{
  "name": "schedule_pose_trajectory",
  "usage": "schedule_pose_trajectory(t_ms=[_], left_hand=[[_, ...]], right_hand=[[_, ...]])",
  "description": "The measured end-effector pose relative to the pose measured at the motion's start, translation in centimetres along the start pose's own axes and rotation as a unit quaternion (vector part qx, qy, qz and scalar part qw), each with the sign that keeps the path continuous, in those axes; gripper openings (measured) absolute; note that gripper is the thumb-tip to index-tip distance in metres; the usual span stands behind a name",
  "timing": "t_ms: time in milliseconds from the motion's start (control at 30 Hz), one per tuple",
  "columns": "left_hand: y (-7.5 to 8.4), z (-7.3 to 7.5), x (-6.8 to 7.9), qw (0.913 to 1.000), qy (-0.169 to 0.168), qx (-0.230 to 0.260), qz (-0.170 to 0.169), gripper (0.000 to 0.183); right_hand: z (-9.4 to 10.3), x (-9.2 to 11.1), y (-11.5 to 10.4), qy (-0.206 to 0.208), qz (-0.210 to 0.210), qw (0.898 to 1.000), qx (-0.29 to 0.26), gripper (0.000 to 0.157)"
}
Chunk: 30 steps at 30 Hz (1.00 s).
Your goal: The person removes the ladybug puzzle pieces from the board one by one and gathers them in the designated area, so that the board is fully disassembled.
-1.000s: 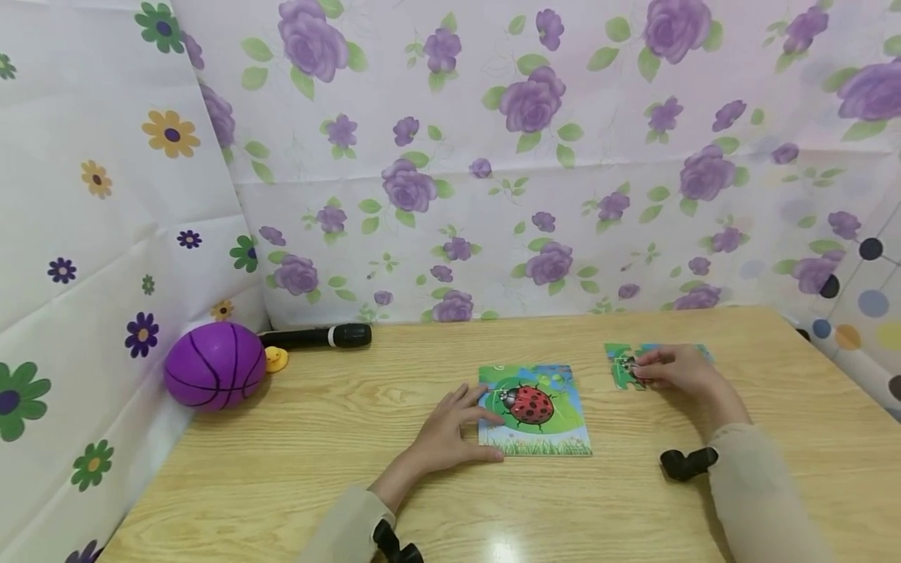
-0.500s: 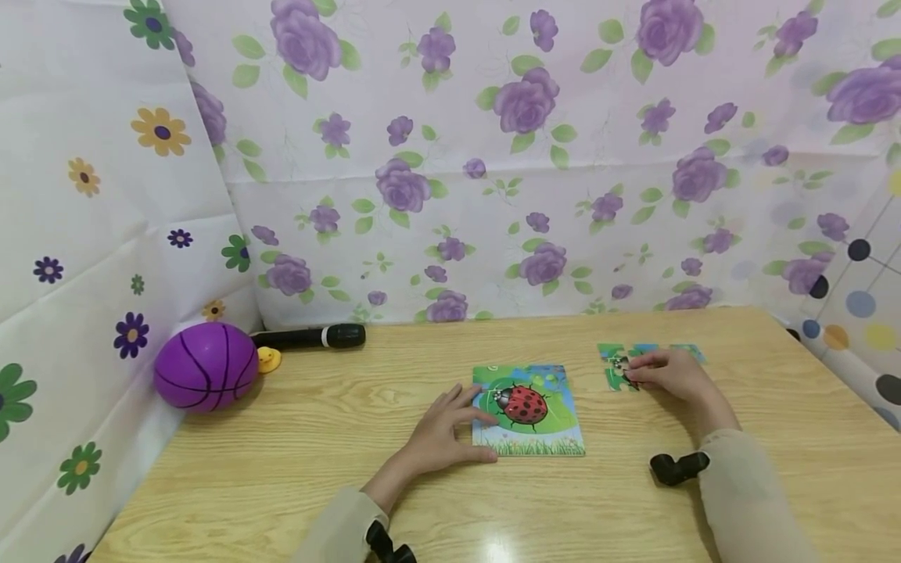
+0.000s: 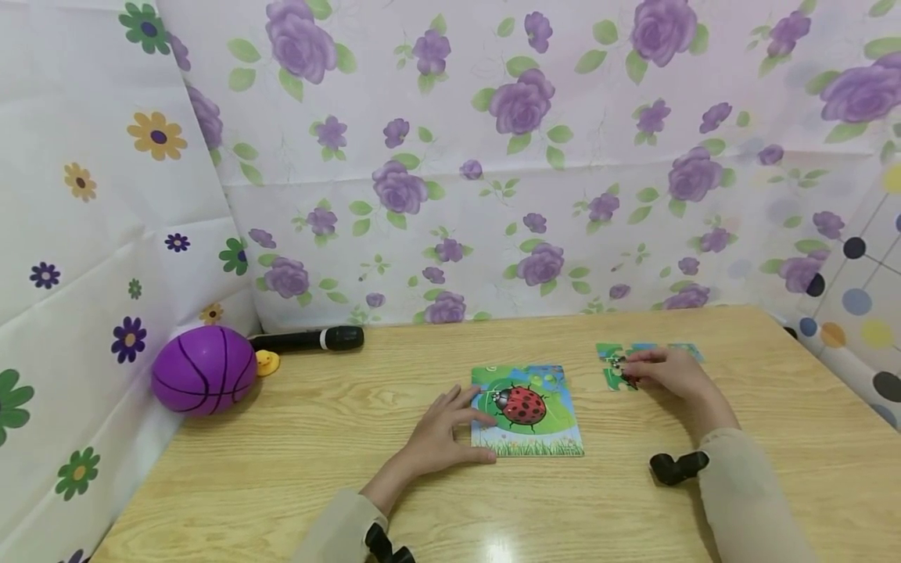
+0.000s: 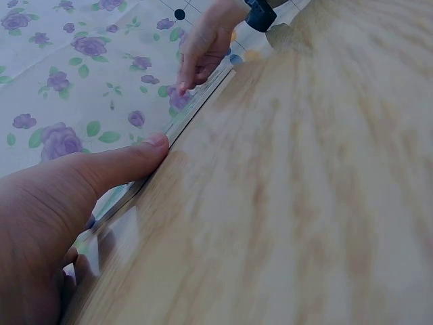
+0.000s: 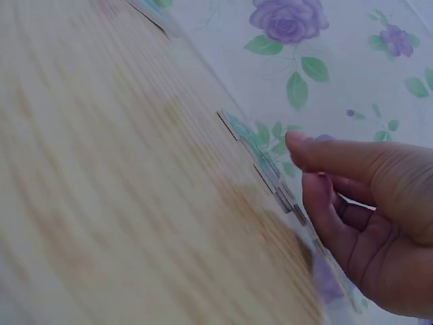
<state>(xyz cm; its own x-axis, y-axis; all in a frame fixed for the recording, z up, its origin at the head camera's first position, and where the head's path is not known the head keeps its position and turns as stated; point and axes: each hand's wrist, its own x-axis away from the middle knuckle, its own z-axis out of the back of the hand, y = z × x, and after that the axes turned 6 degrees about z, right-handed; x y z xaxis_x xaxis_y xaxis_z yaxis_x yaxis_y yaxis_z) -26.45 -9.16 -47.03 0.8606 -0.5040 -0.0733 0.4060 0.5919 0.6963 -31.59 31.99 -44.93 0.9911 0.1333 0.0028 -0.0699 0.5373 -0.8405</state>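
Observation:
A square ladybug picture board [image 3: 524, 407] lies flat on the table. My left hand [image 3: 439, 438] rests at its left side, fingers spread along that edge and the thumb by the lower left corner; in the left wrist view the thumb [image 4: 135, 161] lies along the board's edge. To the right, several loose jigsaw pieces [image 3: 612, 377] lie close together, green and blue with ladybug parts. My right hand [image 3: 672, 374] is over them, pinching a jigsaw piece [image 3: 629, 381] with red and black on it. The hand hides some of the pieces behind it.
At the far left sit a purple ball [image 3: 204, 370], a small yellow duck [image 3: 267, 363] and a black microphone [image 3: 310, 339]. Floral cloth [image 3: 422, 234] hangs along the wooden table's [image 3: 281, 453] back edge. A black wrist mount [image 3: 677, 467] sits on the right sleeve.
The head view has shifted slightly, so everything appears a little further left. The right fingers have moved a little at the jigsaw pieces. The left hand stays at the board.

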Motion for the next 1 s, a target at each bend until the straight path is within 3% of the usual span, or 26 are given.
schedule_pose_trajectory(t_ms=[300,700,1000], left_hand=[[-0.1,0.0,0.2,1.0000,0.001,-0.001,-0.003,0.043],[0.0,-0.1,-0.1,1.0000,0.005,-0.002,-0.007,0.043],[-0.1,-0.1,-0.1,1.0000,0.003,-0.002,-0.006,0.043]], right_hand=[[-1.6,-0.2,-3.5,-0.008,0.015,1.000,0.010,0.056],[-7.1,-1.0,-7.3,-0.108,0.113,0.987,0.020,0.039],[-10.9,-0.8,-9.1,-0.164,0.122,0.978,0.034,0.034]])
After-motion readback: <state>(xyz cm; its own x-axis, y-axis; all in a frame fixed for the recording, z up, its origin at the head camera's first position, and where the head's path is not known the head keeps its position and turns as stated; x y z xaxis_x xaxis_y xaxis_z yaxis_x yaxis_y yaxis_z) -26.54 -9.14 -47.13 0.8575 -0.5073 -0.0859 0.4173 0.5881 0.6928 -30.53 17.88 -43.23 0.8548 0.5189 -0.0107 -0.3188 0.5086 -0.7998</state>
